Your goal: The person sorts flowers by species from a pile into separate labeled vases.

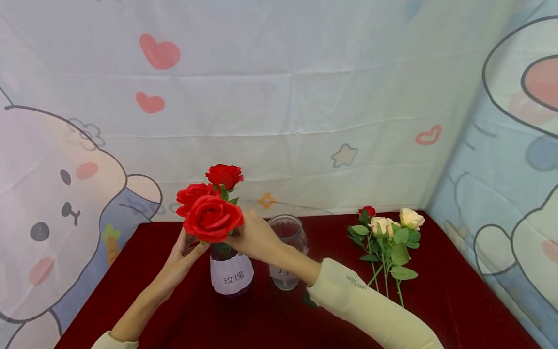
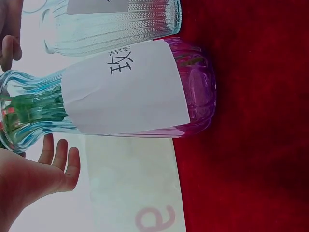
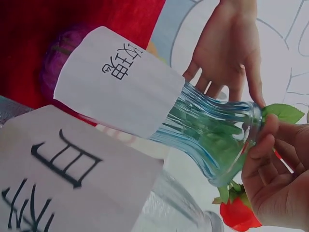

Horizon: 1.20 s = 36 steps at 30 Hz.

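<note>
Fingers (image 3: 259, 152) seemingly against “玫瑰”-labelled vase (image 2: 124, 94)

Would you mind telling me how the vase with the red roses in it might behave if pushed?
The vase might tip, since large red roses sit above its rim. Its shiny, see-through wall looks like glass, so it could be slippery and perhaps fragile.

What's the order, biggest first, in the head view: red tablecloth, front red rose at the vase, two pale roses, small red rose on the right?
1. Red tablecloth
2. Front red rose, though it may be nearer the camera
3. Left pale rose and right pale rose, too alike to rank
4. Small red rose
</note>
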Available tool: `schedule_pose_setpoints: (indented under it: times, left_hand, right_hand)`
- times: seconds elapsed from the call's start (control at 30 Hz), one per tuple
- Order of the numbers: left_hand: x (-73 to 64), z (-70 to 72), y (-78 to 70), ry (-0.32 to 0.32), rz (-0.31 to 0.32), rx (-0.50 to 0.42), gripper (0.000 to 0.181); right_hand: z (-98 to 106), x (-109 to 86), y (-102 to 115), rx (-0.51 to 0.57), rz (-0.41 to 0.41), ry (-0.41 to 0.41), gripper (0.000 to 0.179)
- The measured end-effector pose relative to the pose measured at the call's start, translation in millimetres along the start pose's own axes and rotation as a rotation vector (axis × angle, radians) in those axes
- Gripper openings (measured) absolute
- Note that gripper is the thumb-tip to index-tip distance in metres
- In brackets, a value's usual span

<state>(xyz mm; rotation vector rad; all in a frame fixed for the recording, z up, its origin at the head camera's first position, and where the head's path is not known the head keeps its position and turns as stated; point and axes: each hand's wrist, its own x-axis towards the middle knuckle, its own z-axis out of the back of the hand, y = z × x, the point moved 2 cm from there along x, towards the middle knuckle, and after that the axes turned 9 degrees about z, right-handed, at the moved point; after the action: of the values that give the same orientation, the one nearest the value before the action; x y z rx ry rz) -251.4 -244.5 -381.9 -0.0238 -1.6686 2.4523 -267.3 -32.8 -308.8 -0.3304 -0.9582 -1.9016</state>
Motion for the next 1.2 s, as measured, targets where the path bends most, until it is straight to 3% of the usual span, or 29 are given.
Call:
schedule_pose_setpoints:
  times: [0.13,0.27,0.33,0.6,0.9,1.03,1.2]
  left_hand:
    - [1.7,-1.5,0.0,-0.002,0.016,-0.006,0.072]
    - [2.6,-4.5,3.4,0.001,0.036,-0.017,0.073]
    - [2.4,-5.1,4.1,-0.003,0.044,-0.017,0.073]
    - [3.9,-2.4,2.8,-0.008,0.008,0.006,0.067]
    - [3.8,-1.5,-1.8,-0.012,0.002,0.023,0.067]
    - [3.3,-0.8,-3.8,-0.014,0.002,0.029,0.068]
    - [-0.7,2.1,-5.7,-0.014,0.005,0.038,0.068]
  right_hand:
    - [11.2,-11.0,0.6,-0.002,-0.012,0.021,0.011]
    - [30.5,-26.4,-1.4,-0.103,0.046,-0.038,0.008]
    - [42.2,-35.1,-4.4,-0.126,0.024,-0.08,0.009]
    - [99.9,-79.0,-41.3,-0.179,-0.262,-0.117,0.018]
    - [158.3,-141.5,-111.1,-0.24,-0.438,-0.06,0.021]
    - [166.2,-165.0,-142.6,-0.314,-0.504,-0.032,0.022]
    - [157.0,-186.6,-176.7,-0.497,-0.626,0.099,0.021]
